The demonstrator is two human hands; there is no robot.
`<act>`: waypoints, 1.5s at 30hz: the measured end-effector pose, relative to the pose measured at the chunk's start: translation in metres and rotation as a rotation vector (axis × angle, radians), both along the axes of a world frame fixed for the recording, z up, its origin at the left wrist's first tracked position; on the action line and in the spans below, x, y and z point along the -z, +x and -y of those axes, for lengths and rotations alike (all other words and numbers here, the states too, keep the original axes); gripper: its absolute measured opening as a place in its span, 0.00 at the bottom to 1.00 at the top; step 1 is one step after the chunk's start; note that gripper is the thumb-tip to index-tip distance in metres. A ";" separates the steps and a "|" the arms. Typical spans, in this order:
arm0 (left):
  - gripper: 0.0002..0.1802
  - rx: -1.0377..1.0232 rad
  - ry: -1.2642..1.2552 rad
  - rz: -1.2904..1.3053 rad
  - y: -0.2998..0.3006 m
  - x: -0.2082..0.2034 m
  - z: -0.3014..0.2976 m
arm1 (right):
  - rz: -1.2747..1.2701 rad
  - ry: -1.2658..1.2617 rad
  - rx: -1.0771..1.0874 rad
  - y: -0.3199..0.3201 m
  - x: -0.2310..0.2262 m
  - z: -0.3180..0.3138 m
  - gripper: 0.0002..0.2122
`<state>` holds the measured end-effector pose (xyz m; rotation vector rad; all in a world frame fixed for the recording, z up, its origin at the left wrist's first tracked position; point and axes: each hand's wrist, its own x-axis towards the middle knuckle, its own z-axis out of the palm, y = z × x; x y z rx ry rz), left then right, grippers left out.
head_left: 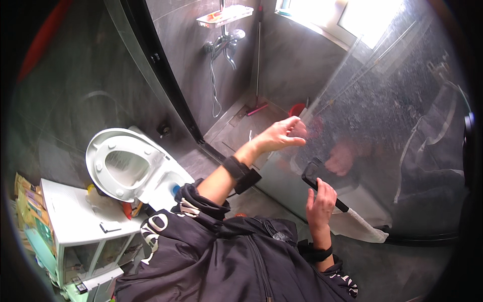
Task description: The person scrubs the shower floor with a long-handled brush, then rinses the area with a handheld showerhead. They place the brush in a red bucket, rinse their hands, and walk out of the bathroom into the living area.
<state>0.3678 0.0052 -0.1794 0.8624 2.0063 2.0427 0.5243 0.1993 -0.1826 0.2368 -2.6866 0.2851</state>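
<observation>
In front of me stands a clear glass shower panel (372,116), spotted with pale marks. My left hand (276,137) is raised beside its left edge, thumb apart from slightly bent fingers, with nothing visible in it. Whether it touches the glass I cannot tell. Lower and to the right, my right hand (322,204) has its fingers closed over a black handle (313,172) at the glass. A white cloth (359,226) hangs beyond that hand, along the lower end of the black bar. Both wrists wear black bands.
A white toilet (121,163) with its lid up is at left, near a white cabinet (75,209). The shower area holds a mixer tap (225,43), a shelf (225,16), a pink-headed floor squeegee (257,109) and a red bucket (297,109). A black frame post (163,65) rises at left.
</observation>
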 end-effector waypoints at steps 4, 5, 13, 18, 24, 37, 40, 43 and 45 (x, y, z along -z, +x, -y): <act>0.20 -0.019 0.071 -0.050 -0.006 0.003 -0.005 | 0.012 0.074 0.061 -0.019 0.009 0.015 0.13; 0.20 -0.020 0.048 -0.073 -0.007 0.003 -0.004 | -0.023 0.065 0.074 -0.020 0.011 0.017 0.13; 0.25 -0.094 -0.122 -0.358 -0.013 0.002 0.002 | -0.084 0.053 0.118 -0.018 0.019 0.024 0.12; 0.26 -0.040 -0.187 -0.379 -0.016 0.002 0.004 | -0.076 0.049 0.127 -0.019 0.018 0.025 0.12; 0.25 -0.046 -0.281 -0.481 -0.020 -0.002 0.006 | -0.062 -0.016 0.099 -0.018 0.012 0.027 0.11; 0.16 0.424 -0.056 -0.340 -0.031 -0.017 0.002 | -0.051 -0.023 0.101 -0.018 -0.002 0.028 0.11; 0.18 0.507 -0.002 -0.278 -0.035 -0.012 0.001 | -0.044 0.073 0.107 -0.019 -0.002 0.026 0.10; 0.28 0.794 0.157 0.129 -0.043 -0.008 0.004 | -0.065 0.036 0.108 -0.019 -0.001 0.026 0.11; 0.31 0.969 0.389 0.592 -0.049 -0.008 0.003 | -0.052 0.051 0.103 -0.019 -0.001 0.025 0.11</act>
